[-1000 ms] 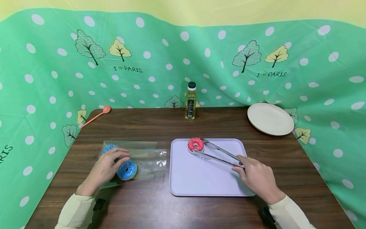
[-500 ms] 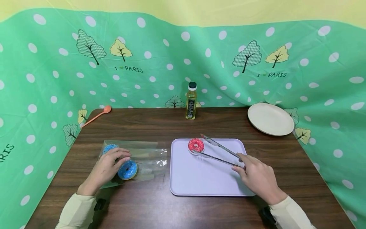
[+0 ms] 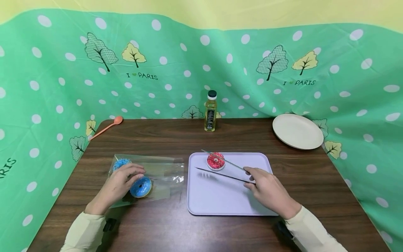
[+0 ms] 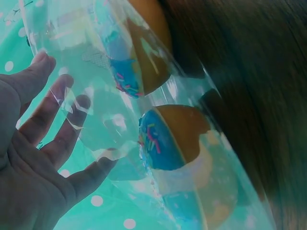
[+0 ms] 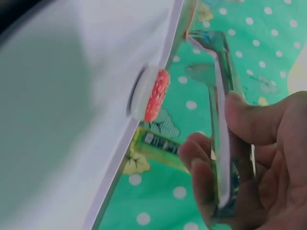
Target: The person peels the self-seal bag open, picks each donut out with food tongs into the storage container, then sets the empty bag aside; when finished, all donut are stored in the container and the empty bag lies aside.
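Note:
My right hand [image 3: 272, 190] grips metal tongs [image 3: 225, 175] over the lilac tray [image 3: 220, 201]. The tongs' arms stand apart. One arm passes across a red sprinkled donut [image 3: 211, 163] in the head view, while the right wrist view has the tongs [image 5: 221, 120] well apart from the donut [image 5: 157, 96], which sits on the tray. On the left, a clear plastic bag [image 3: 158, 169] holds two blue donuts, a nearer one [image 3: 146, 187] and a farther one [image 3: 120, 162]. My left hand [image 3: 121, 183] rests at the bag, its fingers [image 4: 64, 139] loosely spread against the plastic in the left wrist view.
A bottle of yellow liquid [image 3: 210, 115] with a dark cap stands behind the tray. At the back right lies a white plate [image 3: 297, 131]. An orange spoon [image 3: 108, 127] lies at the back left corner of the brown table [image 3: 157, 224]. Patterned green cloth hangs behind.
The tongs opened from around the red donut, then moved left and up with my right hand. The donut stays on the tray. My left hand has hardly moved.

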The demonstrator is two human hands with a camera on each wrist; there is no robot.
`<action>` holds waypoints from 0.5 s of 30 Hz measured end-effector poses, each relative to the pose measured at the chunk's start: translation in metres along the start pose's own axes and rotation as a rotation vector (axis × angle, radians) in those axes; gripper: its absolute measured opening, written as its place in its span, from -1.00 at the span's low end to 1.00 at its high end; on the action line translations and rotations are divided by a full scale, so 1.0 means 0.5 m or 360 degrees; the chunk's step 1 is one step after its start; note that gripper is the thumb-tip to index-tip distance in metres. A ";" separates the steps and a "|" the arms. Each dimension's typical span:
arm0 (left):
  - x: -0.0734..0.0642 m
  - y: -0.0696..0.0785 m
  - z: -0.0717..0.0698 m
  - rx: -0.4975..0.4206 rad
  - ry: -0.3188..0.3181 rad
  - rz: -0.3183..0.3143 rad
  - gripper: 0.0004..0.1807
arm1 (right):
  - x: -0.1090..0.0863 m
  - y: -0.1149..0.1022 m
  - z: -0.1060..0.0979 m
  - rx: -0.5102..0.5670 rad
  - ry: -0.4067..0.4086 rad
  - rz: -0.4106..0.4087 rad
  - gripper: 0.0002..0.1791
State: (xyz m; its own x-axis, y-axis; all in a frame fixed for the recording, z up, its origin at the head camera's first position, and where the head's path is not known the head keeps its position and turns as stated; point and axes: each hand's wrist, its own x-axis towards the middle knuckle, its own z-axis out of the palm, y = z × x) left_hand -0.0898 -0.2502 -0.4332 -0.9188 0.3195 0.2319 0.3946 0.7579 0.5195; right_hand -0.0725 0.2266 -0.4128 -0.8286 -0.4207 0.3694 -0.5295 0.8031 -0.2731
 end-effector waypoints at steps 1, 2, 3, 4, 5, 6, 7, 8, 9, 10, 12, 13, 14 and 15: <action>0.001 0.000 0.000 -0.0002 0.0002 0.0003 -0.85 | 0.005 -0.003 0.003 -0.0017 0.0000 -0.0014 -0.53; 0.002 0.000 0.000 -0.0004 0.0004 0.0005 -0.85 | 0.011 -0.006 0.006 -0.0037 0.0003 -0.0025 -0.56; 0.002 0.000 0.001 -0.0006 0.0005 0.0004 -0.85 | 0.016 -0.009 0.009 -0.0061 0.0004 -0.0039 -0.59; 0.003 0.000 0.001 -0.0009 0.0005 -0.0001 -0.85 | 0.022 -0.013 0.013 -0.0088 0.0011 -0.0059 -0.61; 0.004 0.000 0.001 -0.0012 0.0006 -0.0004 -0.84 | 0.027 -0.016 0.018 -0.0114 0.0026 -0.0089 -0.63; 0.004 0.000 0.001 -0.0012 0.0007 -0.0006 -0.84 | 0.032 -0.020 0.022 -0.0124 0.0028 -0.0106 -0.65; 0.004 0.000 0.001 -0.0012 0.0007 -0.0012 -0.84 | 0.038 -0.025 0.027 -0.0129 0.0026 -0.0122 -0.67; 0.004 0.000 0.001 -0.0010 0.0009 -0.0016 -0.84 | 0.043 -0.030 0.031 -0.0128 0.0018 -0.0138 -0.68; 0.003 0.001 0.001 -0.0009 0.0013 -0.0019 -0.84 | 0.049 -0.036 0.035 -0.0129 0.0011 -0.0161 -0.70; 0.002 0.001 0.001 -0.0006 0.0018 -0.0021 -0.84 | 0.055 -0.041 0.040 -0.0130 0.0004 -0.0183 -0.71; 0.001 0.001 0.000 0.0000 0.0031 -0.0021 -0.84 | 0.067 -0.052 0.049 -0.0122 -0.0006 -0.0232 -0.73; 0.001 0.001 0.000 0.0000 0.0038 -0.0020 -0.84 | 0.073 -0.057 0.055 -0.0113 -0.0016 -0.0261 -0.74; 0.000 0.001 -0.001 0.0002 0.0046 -0.0017 -0.84 | 0.080 -0.062 0.060 -0.0108 -0.0028 -0.0288 -0.74; 0.000 0.001 0.000 0.0002 0.0052 -0.0013 -0.84 | 0.085 -0.066 0.065 -0.0103 -0.0041 -0.0313 -0.74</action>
State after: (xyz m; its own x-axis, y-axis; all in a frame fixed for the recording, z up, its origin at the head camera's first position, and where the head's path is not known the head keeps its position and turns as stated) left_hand -0.0897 -0.2498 -0.4327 -0.9211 0.2944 0.2546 0.3871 0.7610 0.5206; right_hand -0.0964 0.1685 -0.4171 -0.7153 -0.5820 0.3868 -0.6693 0.7297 -0.1398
